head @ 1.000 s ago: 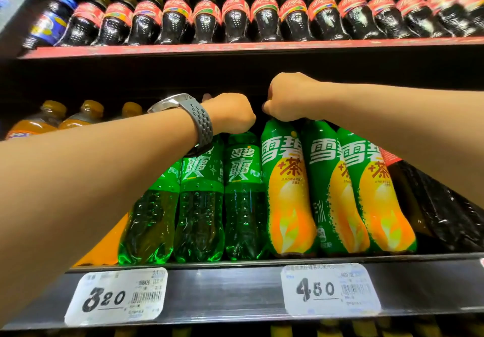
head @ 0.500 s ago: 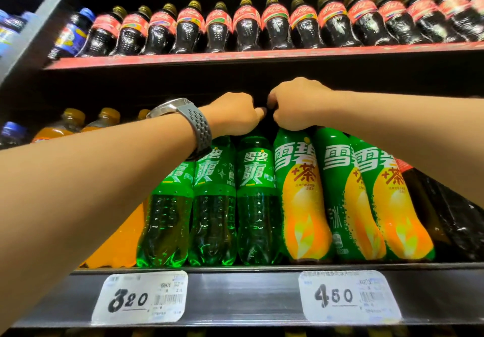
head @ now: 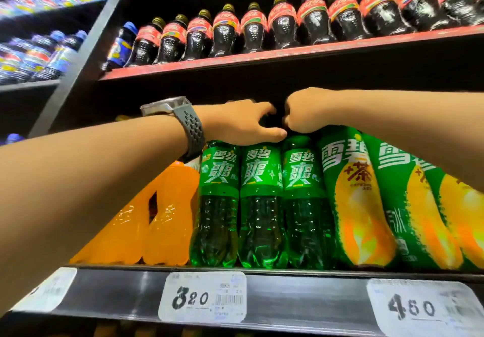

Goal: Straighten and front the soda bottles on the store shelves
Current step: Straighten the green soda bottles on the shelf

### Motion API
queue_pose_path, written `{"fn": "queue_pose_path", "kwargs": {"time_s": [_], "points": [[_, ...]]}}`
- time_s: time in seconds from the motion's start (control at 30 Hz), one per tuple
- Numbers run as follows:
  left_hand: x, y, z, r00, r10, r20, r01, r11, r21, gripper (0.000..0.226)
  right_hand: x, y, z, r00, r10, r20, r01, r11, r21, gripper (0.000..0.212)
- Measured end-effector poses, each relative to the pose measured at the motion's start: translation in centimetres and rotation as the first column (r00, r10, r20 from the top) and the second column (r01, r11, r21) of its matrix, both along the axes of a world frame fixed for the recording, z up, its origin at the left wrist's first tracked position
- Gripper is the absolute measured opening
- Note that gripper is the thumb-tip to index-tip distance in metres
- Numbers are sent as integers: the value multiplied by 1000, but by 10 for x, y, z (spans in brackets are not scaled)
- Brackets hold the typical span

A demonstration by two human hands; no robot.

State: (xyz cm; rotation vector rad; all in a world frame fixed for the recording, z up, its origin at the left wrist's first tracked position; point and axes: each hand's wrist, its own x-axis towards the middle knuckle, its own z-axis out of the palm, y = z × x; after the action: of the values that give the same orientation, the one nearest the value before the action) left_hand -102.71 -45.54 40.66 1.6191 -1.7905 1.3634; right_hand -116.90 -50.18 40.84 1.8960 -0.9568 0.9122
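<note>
Dark store shelving fills the view. The upper shelf [head: 288, 53] has a red front edge. The lower shelf [head: 301, 300] has a black rail with white price tags [head: 203, 297]. A grey upright [head: 85, 48] separates blurred neighbouring shelves [head: 26, 85] at left.

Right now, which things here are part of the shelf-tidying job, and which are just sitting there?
In the job: left hand, right hand, green bottles, green-and-yellow bottles.
Just sitting there: cola bottles, orange bottles, price tags.

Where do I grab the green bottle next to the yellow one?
Take the green bottle by its neck, from the front and above. It stands upright, wedged between neighbours, so its sides are blocked; only the narrow top is free.
</note>
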Motion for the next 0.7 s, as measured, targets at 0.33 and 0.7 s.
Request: {"fn": "queue_pose_path", "kwargs": {"time_s": [0.33, 0.7], "points": [[13, -22, -4, 999, -6, -34, 5, 999, -52, 75, 0, 0, 5, 986, 93, 136, -100, 994, 46, 29], [10, -23, -9, 999, -2, 54, 6, 998, -58, 33, -3, -4, 10, 993, 86, 77, -88, 996, 15, 37]]}}
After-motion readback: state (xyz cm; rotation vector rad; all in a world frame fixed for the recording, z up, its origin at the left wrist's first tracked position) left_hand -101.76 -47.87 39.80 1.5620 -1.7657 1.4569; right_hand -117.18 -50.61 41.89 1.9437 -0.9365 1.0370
